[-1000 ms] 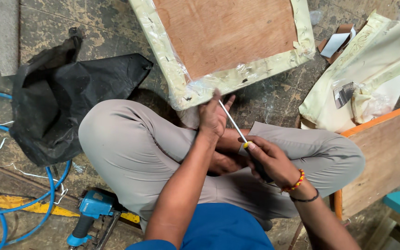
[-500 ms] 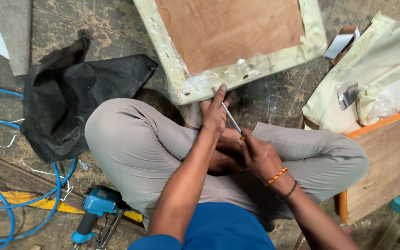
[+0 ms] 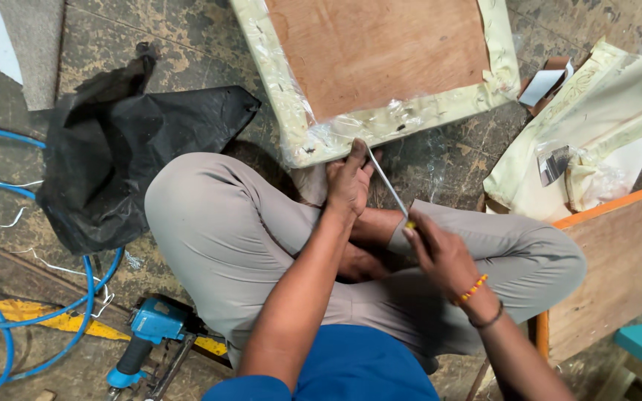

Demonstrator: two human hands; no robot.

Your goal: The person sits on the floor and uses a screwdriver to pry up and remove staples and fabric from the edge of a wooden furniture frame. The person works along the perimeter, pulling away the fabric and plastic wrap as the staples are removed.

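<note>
I sit cross-legged on the floor. My right hand grips the handle of a screwdriver whose thin metal shaft slants up to the near edge of a seat panel. The panel lies upside down, bare plywood in the middle, cream fabric and clear plastic wrapped round its rim. My left hand rests fingers-forward at that near edge, right beside the screwdriver tip, holding nothing.
A black plastic sheet lies to the left, blue hose loops beyond it. A blue pneumatic stapler sits by my left knee. Cream fabric pieces and a wooden board lie at the right.
My right hand has drawn back and down toward my lap with the screwdriver, its tip staying at the panel edge. The left hand stays at the edge.
</note>
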